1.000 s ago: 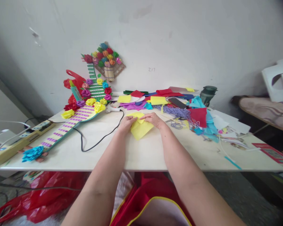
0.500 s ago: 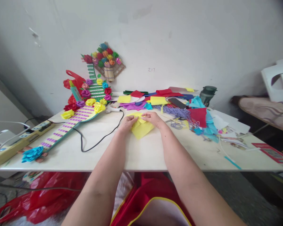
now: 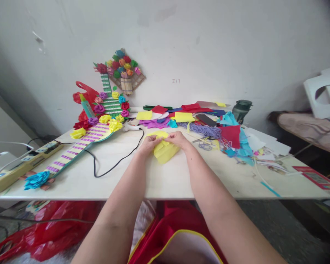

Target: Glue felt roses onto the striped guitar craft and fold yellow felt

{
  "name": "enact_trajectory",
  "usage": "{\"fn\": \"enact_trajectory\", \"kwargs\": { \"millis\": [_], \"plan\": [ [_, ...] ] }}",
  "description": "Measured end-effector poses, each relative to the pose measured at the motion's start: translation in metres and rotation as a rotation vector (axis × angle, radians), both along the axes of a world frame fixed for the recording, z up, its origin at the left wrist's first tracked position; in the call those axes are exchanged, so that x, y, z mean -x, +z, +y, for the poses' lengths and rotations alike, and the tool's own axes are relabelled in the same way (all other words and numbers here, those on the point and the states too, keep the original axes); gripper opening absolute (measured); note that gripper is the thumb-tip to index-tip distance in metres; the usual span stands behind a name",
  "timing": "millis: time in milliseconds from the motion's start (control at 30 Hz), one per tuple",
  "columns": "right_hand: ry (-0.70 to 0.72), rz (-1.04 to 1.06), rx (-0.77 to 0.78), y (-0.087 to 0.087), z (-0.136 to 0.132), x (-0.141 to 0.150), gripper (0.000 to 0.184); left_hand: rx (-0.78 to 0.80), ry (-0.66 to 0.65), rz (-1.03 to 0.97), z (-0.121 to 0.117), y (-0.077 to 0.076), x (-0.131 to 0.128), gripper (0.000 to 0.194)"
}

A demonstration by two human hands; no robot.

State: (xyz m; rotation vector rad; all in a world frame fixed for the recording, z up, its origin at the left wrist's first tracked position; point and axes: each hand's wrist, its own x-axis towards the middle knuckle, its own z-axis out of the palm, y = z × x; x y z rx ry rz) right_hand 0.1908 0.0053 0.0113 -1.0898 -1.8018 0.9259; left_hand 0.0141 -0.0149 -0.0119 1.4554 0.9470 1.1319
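Note:
A thin yellow sheet of crepe paper [image 3: 165, 153] is held between my two hands, just above the white table [image 3: 165, 185]. My left hand [image 3: 150, 142] pinches its upper left part, fingers closed. On the upper right part, my right hand [image 3: 178, 139] pinches the paper too, its fingertips close to the left ones. The paper's lower part spreads out below my fingers, creased near the top. Behind the hands lie several coloured paper pieces, among them a yellow piece [image 3: 183, 117] and a purple one [image 3: 155, 124].
To the left are a glue gun [image 3: 130, 127] with a black cord, a flower-decorated strip board [image 3: 79, 150] and a power strip [image 3: 24, 167]. On the right lie purple yarn [image 3: 205, 130], red paper [image 3: 231, 136], paper scraps and a dark bottle [image 3: 241, 111].
My fingertips have drawn slightly closer together on the yellow paper, and its lower part has shifted a little, looking more rounded. The view has moved very slightly.

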Motion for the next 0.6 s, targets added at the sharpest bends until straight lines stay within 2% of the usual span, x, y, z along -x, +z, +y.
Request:
{"fn": "enact_trajectory", "kwargs": {
  "millis": [233,333,500,600],
  "plan": [
    [0.026,0.029,0.032,-0.0005,-0.0015,0.0,0.03,0.01,0.014,-0.008,-0.0042,0.0046,-0.0032,0.037],
    [0.046,0.08,0.084,-0.0006,-0.0018,-0.0024,0.035,-0.004,0.022,-0.031,-0.0079,0.0075,-0.0043,0.037],
    [0.002,0.194,0.145,0.0023,-0.0025,-0.0064,0.045,0.006,0.031,-0.017,-0.0092,0.0085,-0.0036,0.037],
    [0.018,0.174,0.145,0.0047,-0.0048,-0.0072,0.041,0.018,0.028,-0.013,-0.0078,0.0072,-0.003,0.036]
  ]
}}
